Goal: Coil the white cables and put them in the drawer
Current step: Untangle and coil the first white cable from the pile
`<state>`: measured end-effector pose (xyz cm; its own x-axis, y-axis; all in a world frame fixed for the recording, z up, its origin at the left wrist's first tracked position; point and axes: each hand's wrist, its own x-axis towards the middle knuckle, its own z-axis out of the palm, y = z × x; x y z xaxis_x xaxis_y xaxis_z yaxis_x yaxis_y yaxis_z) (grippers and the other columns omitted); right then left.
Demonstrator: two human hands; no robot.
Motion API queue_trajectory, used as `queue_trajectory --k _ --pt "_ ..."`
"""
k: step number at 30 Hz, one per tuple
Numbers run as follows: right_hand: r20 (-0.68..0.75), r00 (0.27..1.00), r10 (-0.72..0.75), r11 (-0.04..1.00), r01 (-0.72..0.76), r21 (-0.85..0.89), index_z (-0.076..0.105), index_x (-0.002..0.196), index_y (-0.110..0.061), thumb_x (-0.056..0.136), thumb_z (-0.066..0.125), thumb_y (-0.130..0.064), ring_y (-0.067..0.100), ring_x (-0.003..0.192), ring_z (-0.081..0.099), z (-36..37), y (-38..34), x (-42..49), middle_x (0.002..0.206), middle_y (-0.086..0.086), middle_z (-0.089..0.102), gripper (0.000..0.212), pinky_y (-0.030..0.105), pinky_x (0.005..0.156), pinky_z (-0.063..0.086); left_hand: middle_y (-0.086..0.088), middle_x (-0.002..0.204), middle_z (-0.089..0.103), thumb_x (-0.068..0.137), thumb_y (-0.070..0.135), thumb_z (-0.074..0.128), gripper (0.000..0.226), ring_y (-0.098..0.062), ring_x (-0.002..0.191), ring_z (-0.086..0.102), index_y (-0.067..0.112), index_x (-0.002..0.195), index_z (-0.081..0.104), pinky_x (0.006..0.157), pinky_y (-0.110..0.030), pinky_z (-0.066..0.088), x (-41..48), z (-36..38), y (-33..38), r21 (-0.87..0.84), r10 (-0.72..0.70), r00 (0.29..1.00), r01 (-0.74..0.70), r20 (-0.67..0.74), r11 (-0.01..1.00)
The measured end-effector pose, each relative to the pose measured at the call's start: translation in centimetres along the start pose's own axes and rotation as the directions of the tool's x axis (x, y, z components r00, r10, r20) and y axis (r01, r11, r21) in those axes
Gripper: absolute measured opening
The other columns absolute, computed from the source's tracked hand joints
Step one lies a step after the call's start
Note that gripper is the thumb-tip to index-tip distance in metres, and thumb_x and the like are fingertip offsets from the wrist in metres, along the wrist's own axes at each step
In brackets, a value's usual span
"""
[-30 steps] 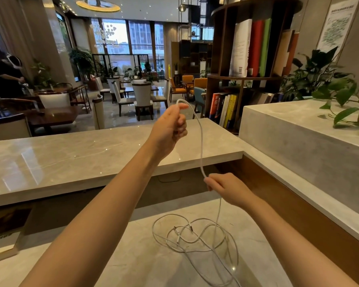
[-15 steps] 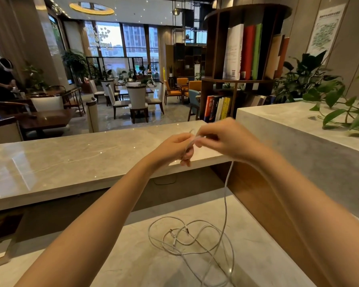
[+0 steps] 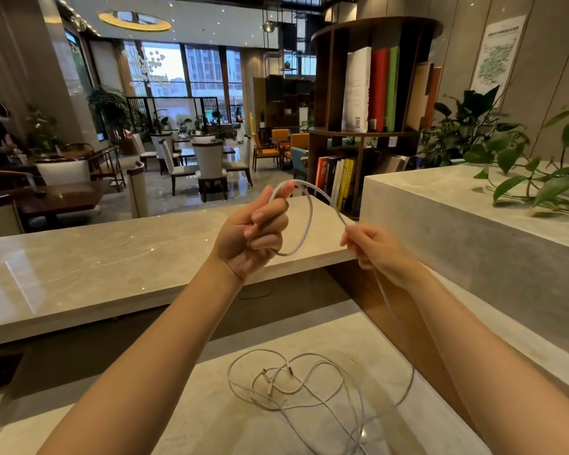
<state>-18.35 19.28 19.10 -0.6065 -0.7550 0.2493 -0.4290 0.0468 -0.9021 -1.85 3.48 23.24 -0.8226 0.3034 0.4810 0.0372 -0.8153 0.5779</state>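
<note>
My left hand (image 3: 257, 231) is raised above the counter, fingers closed around one loop of a white cable (image 3: 309, 221). From that loop the cable arcs right to my right hand (image 3: 375, 247), which pinches it between thumb and fingers. Below my right hand the cable hangs down behind my forearm to the lower marble desk (image 3: 211, 415). There a loose tangle of white cables (image 3: 296, 382) lies with several plug ends showing. No drawer is in view.
A raised marble counter (image 3: 79, 267) runs across in front of the desk. A taller stone ledge (image 3: 457, 231) with potted plants (image 3: 539, 178) stands at the right. Behind are a round bookshelf (image 3: 368, 103), chairs and tables, and a person at far left.
My hands were together at the cable half a second ago. Now they have parted: the left keeps a formed loop, the right has slid right and down along the cable.
</note>
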Motion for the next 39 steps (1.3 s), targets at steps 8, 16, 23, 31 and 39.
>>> queue_trajectory --k 8,16,23,31,39 --pt "0.217 0.973 0.078 0.879 0.036 -0.475 0.067 0.088 -0.014 0.098 0.036 -0.042 0.011 0.069 0.056 5.6 2.3 -2.5 0.071 -0.005 0.059 0.044 0.024 0.067 0.044 0.003 0.070 0.063 0.099 0.024 0.035 0.036 -0.003 0.047 0.052 0.017 0.133 0.044 0.044 -0.011 0.041 1.8 -0.4 -0.6 0.533 0.483 0.798 -0.248 -0.360 0.809" --pt "0.273 0.881 -0.386 0.521 0.453 -0.724 0.062 0.105 -0.020 0.096 0.047 -0.029 0.011 0.084 0.058 5.1 -4.8 -4.5 0.097 -0.001 0.067 0.019 0.028 0.076 0.049 0.000 0.067 0.060 0.098 0.017 0.044 0.026 -0.001 0.054 0.058 0.007 0.112 0.064 0.061 -0.021 0.053 0.4 -2.5 -2.2 0.862 0.431 0.811 0.490 -0.395 -0.130" --pt "0.090 0.904 -0.418 0.676 0.376 -0.634 0.069 0.098 -0.015 0.084 0.062 -0.035 0.008 0.078 0.053 1.7 -6.3 -2.2 0.089 -0.003 0.064 0.025 0.020 0.066 0.045 0.000 0.053 0.045 0.101 0.024 0.032 0.033 -0.008 0.038 0.037 0.007 0.083 0.054 0.038 -0.015 0.033 -0.3 -0.7 -2.6 0.772 0.076 0.876 0.374 -0.476 0.514" --pt "0.119 0.965 -0.234 0.917 0.259 -0.303 0.060 0.123 -0.022 0.095 0.044 -0.036 -0.005 0.105 0.050 2.3 -5.8 -1.3 0.125 -0.006 0.060 0.036 0.008 0.082 0.039 0.005 0.048 0.041 0.098 0.025 0.033 0.034 -0.004 0.034 0.036 0.009 0.076 0.054 0.034 -0.014 0.030 -0.1 -0.7 -2.5 0.399 -0.088 0.903 0.271 -0.420 0.876" --pt "0.269 0.940 -0.213 0.927 0.281 -0.248 0.055 0.119 -0.025 0.096 0.041 -0.036 -0.001 0.100 0.052 2.5 -6.1 -1.4 0.111 -0.017 0.056 0.028 0.007 0.082 0.041 0.006 0.047 0.042 0.097 0.033 0.033 0.039 -0.004 0.032 0.037 0.011 0.073 0.054 0.033 -0.013 0.030 -0.3 -0.5 -1.6 0.282 -0.161 0.900 0.291 -0.406 0.914"
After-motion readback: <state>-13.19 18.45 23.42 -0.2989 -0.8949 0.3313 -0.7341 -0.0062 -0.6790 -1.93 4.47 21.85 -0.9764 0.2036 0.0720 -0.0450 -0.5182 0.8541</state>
